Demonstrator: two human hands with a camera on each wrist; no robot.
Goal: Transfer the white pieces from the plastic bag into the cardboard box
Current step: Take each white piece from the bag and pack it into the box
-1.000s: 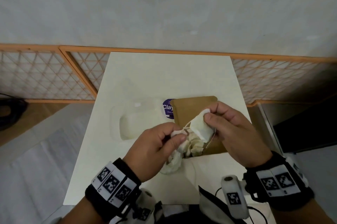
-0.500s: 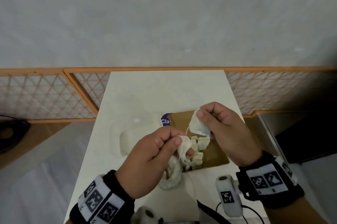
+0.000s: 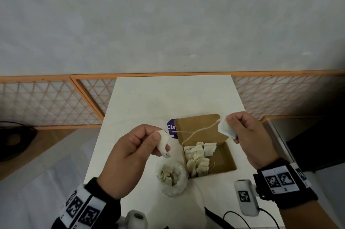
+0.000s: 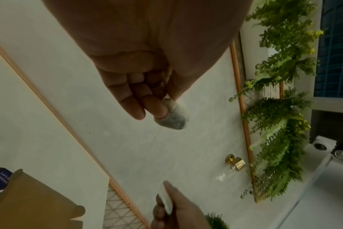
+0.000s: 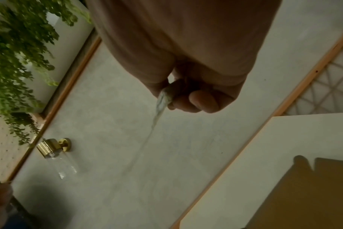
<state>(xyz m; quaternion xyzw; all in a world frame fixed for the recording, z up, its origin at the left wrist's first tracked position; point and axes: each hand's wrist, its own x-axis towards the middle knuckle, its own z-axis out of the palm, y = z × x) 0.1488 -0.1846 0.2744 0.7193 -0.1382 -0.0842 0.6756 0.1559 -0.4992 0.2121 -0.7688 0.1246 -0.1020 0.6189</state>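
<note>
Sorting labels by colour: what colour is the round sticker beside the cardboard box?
Dark purple with white lettering, the sticker shows best in the head view.

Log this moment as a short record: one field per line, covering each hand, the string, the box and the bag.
left hand: pinches a white piece above the table
right hand: pinches another white piece above the box's right side
string: runs between the two held pieces, over the box flap
cardboard box: open, white pieces stacked in its left part
plastic bag: open beside the box, pieces left inside
</note>
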